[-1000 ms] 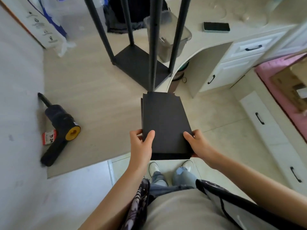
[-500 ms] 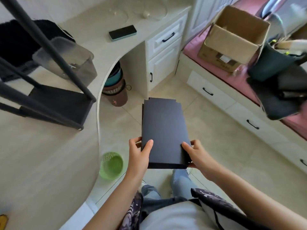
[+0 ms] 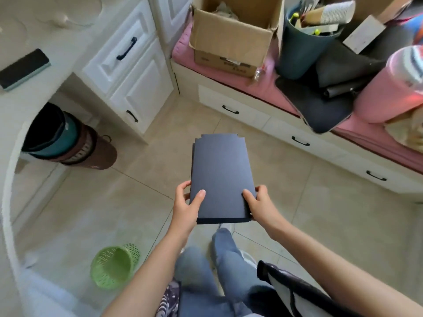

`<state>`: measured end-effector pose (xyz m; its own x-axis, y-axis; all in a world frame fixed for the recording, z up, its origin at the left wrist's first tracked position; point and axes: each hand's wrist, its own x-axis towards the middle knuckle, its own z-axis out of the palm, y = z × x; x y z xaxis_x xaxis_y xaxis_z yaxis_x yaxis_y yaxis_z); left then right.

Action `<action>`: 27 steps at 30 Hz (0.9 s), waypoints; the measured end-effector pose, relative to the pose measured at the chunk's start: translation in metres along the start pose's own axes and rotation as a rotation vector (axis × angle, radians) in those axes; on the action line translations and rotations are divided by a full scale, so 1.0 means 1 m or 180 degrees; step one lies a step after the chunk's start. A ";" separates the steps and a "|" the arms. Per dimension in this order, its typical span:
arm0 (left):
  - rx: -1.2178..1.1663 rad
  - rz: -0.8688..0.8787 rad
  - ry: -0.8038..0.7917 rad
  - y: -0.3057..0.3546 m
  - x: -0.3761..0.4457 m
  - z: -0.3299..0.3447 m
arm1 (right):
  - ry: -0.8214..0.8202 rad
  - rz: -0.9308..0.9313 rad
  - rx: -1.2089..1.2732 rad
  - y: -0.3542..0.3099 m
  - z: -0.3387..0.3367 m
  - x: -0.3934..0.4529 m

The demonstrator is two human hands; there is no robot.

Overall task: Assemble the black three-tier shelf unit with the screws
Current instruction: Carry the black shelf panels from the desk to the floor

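A flat black shelf panel (image 3: 220, 170) with notched corners is held level in front of me above the tiled floor. My left hand (image 3: 185, 205) grips its near left edge, thumb on top. My right hand (image 3: 259, 205) grips the near right edge the same way. The partly built shelf frame with its black poles is out of view. No screws are visible.
A white desk (image 3: 68, 40) with drawers and a phone (image 3: 24, 69) is at the left. A pink bench (image 3: 263, 88) at the right carries a cardboard box (image 3: 231, 40), a dark bin (image 3: 304, 46) and black parts. A green basket (image 3: 114, 266) and stacked bins (image 3: 68, 143) sit on the floor.
I have turned right with the panel in both hands. The shelf frame and the desk top slid out of view to the left; the pink bench and box came closer.
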<state>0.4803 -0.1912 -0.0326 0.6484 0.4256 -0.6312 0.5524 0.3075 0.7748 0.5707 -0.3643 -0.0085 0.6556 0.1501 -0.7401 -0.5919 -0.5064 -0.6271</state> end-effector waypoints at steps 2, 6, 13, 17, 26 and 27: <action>0.0068 -0.0022 -0.0064 0.001 0.018 0.021 | 0.0069 0.0040 0.0084 0.004 -0.014 0.019; 0.0300 -0.0037 -0.0251 -0.004 0.068 0.061 | 0.0245 0.0199 0.0265 0.020 -0.037 0.071; 0.0699 -0.0205 -0.0702 -0.046 0.176 0.122 | 0.0558 0.0471 0.0470 0.077 -0.056 0.181; 0.0894 -0.0320 -0.0938 -0.088 0.240 0.152 | 0.0636 0.0617 0.0597 0.123 -0.063 0.252; 0.1110 -0.0705 -0.1173 -0.230 0.364 0.210 | 0.0548 0.0829 0.0622 0.252 -0.078 0.411; 0.1137 -0.0717 -0.1174 -0.246 0.378 0.215 | 0.0524 0.0826 0.0608 0.266 -0.078 0.429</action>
<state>0.7027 -0.2891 -0.4694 0.5986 0.0370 -0.8002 0.8001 0.0216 0.5995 0.7307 -0.5009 -0.4738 0.5294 -0.1091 -0.8413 -0.8153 -0.3395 -0.4690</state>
